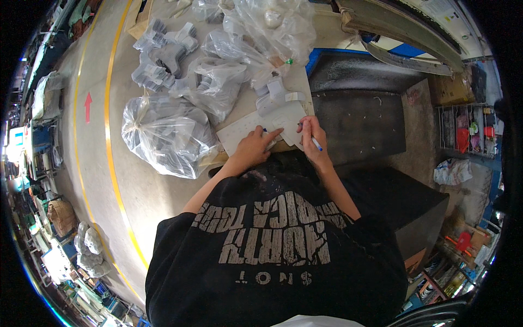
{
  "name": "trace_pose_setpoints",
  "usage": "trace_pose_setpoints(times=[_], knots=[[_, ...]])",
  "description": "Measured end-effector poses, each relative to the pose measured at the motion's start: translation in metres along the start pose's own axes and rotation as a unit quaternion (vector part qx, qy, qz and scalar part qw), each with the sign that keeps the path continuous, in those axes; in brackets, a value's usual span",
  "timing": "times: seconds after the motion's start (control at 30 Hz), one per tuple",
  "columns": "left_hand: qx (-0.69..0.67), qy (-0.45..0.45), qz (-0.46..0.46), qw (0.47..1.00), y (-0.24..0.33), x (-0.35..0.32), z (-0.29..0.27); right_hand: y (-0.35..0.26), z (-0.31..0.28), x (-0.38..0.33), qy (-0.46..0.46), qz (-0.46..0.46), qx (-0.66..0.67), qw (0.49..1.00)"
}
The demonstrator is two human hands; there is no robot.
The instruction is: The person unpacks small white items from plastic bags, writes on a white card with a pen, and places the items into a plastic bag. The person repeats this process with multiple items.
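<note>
My right hand (314, 139) is closed around a slim white pen (314, 141) with a blue end, its tip over a white sheet of paper (289, 121). On the papers rests my left hand (256, 147), index finger stretched toward the right hand. A small dark-blue bit shows between its fingers, too small to name. Under that hand lies another paper sheet (233, 134). Just beyond the sheets sits a stack of grey molded parts (275, 97) with a pale label or slip against it.
Clear plastic bags of grey parts (169, 133) crowd the table's left and far side, beside loose grey stacks (163, 52). To the right stands a dark open-topped bin (357, 122) with a blue rim. A wire rack (466, 131) is farther right; yellow floor lines (109, 120) run at left.
</note>
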State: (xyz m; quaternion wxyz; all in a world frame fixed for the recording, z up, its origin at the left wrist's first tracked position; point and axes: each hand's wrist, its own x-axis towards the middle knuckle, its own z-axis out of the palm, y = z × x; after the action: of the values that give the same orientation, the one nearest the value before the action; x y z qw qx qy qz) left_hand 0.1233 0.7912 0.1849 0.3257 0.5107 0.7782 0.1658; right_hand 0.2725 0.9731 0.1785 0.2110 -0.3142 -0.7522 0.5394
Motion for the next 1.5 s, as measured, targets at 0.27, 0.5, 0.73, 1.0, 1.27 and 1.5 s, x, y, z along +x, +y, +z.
trace_pose_setpoints(times=[0.27, 0.5, 0.73, 1.0, 1.27, 1.5], knots=[[0.032, 0.01, 0.017, 0.999, -0.001, 0.001, 0.003, 0.031, 0.021, 0.016, -0.049, 0.03, -0.028, 0.998], [0.051, 0.0, 0.004, 0.999, 0.003, 0.002, 0.003, 0.046, 0.027, 0.015, -0.021, -0.062, -0.109, 0.992], [0.049, 0.002, -0.001, 0.999, 0.002, 0.003, 0.006, 0.037, 0.03, 0.015, -0.047, -0.06, -0.186, 0.98], [0.049, -0.004, -0.007, 0.999, 0.003, 0.004, 0.003, 0.045, 0.032, 0.014, -0.036, -0.055, -0.153, 0.986], [0.041, -0.007, -0.008, 0.999, 0.003, 0.005, 0.003, 0.041, 0.033, 0.013, 0.003, -0.058, -0.175, 0.983], [0.03, -0.018, -0.013, 0.999, 0.003, 0.004, 0.0, 0.034, 0.031, 0.013, 0.01, -0.065, -0.134, 0.989]])
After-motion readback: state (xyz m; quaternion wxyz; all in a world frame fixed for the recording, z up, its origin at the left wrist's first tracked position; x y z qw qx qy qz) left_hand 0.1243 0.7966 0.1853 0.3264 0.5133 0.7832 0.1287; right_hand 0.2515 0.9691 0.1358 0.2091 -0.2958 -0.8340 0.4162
